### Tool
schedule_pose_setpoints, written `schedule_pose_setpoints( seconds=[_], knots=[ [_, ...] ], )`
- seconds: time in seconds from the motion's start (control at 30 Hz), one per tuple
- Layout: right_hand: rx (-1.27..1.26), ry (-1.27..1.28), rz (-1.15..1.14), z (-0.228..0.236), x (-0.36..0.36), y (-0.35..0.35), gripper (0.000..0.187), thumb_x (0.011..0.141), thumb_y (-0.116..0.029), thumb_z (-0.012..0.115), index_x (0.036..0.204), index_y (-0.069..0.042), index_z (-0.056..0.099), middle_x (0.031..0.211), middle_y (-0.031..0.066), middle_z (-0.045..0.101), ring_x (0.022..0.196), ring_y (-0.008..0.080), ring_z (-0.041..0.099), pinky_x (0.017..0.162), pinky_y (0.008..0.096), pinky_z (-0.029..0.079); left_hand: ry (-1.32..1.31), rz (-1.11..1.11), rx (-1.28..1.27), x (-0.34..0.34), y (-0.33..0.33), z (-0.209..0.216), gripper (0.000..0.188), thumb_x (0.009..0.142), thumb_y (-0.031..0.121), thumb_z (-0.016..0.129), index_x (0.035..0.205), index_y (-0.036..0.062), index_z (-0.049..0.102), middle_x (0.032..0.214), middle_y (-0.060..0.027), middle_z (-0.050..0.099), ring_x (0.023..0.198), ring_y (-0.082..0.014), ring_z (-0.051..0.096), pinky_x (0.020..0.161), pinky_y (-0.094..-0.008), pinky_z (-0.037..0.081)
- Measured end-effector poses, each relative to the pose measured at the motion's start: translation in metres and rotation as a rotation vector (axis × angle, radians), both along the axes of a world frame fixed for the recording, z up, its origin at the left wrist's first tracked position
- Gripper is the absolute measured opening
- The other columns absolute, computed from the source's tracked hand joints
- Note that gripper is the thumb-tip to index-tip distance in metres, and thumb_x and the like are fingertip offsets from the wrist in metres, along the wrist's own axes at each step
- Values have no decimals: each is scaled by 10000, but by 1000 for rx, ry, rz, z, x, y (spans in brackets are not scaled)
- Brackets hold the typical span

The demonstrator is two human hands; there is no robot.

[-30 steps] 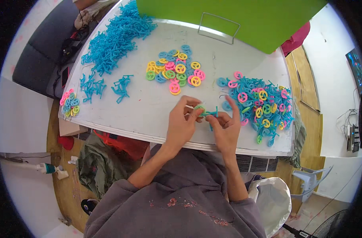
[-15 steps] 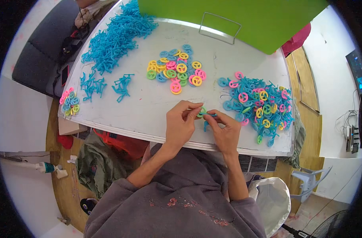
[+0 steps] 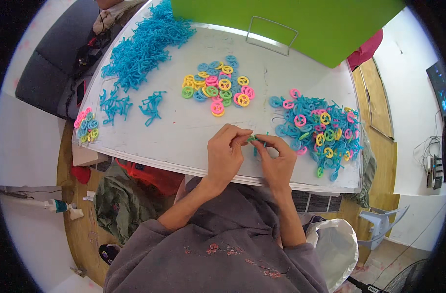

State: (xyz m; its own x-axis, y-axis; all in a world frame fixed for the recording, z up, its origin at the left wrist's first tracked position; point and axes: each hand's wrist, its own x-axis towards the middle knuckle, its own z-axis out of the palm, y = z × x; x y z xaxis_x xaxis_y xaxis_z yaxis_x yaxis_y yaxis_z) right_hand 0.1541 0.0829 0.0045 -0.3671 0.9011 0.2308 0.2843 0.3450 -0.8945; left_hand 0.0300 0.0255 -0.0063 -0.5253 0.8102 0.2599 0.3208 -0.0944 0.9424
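Close to the table's near edge, my left hand (image 3: pixel 225 152) pinches a small green spoked plastic wheel (image 3: pixel 252 138), which is seen nearly edge-on. My right hand (image 3: pixel 276 163) meets it from the right, its fingers closed on a thin blue plastic frame piece (image 3: pixel 267 140), partly hidden by the fingers. The fingertips of both hands almost touch, and where wheel and blue piece meet is too small to make out. Beyond my hands lies a loose pile of pink, yellow, green and blue wheels (image 3: pixel 225 84).
Blue pieces with coloured wheels heap up at right (image 3: pixel 325 132). A large heap of bare blue pieces (image 3: pixel 140 51) fills the far left, with two small clusters nearer. More wheels (image 3: pixel 87 128) sit at the left edge. A green panel (image 3: pixel 301 24) stands at the back.
The green wheel has tipped from showing its round face to nearly edge-on. The blue piece has turned more upright in my right fingers. My left hand has shifted slightly right.
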Motion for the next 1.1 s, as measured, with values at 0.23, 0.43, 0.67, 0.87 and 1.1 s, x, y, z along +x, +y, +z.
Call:
schedule_pose_setpoints(
  seconds=[0.23, 0.43, 0.67, 0.87, 1.1],
  knots=[
    [-55, 39, 243, -1, 13, 12, 145, 797, 87, 593, 882, 5, 676, 914, 84, 686, 846, 139, 628, 771, 273, 505, -349, -134, 4, -6, 0, 6, 109, 878, -75, 550, 963, -45, 610, 909, -89, 637, 876, -127, 629, 756, -257, 532],
    [-214, 151, 206, -3, 17, 15, 179, 771, 116, 556, 867, 11, 665, 905, 81, 682, 853, 137, 630, 800, 271, 505, -301, -143, -45, -3, -2, 11, 136, 837, -77, 606, 960, -19, 620, 923, -83, 639, 883, -128, 622, 756, -248, 524],
    [93, -48, 110, 14, 14, 8, 190, 773, 85, 628, 932, -4, 682, 897, 78, 690, 841, 145, 645, 786, 276, 510, -227, -153, 107, 1, -7, 15, 170, 824, -122, 584, 954, -15, 605, 994, -84, 591, 933, -159, 614, 802, -303, 570],
    [-347, 205, 388, 26, 32, 10, 260, 804, 74, 634, 1060, 27, 637, 1081, 89, 631, 894, 158, 639, 796, 279, 520, -650, -232, -76, -12, -8, 20, 138, 888, -36, 564, 1025, -24, 579, 1001, -71, 603, 936, -152, 614, 814, -300, 549],
    [-32, 175, 409, -6, 39, 24, 259, 807, 91, 627, 1061, 37, 614, 1109, 85, 599, 926, 152, 608, 829, 264, 480, -615, -507, -271, -11, 3, 17, 142, 919, 63, 578, 1043, 13, 623, 957, -63, 623, 895, -148, 613, 741, -287, 516]
  ],
)
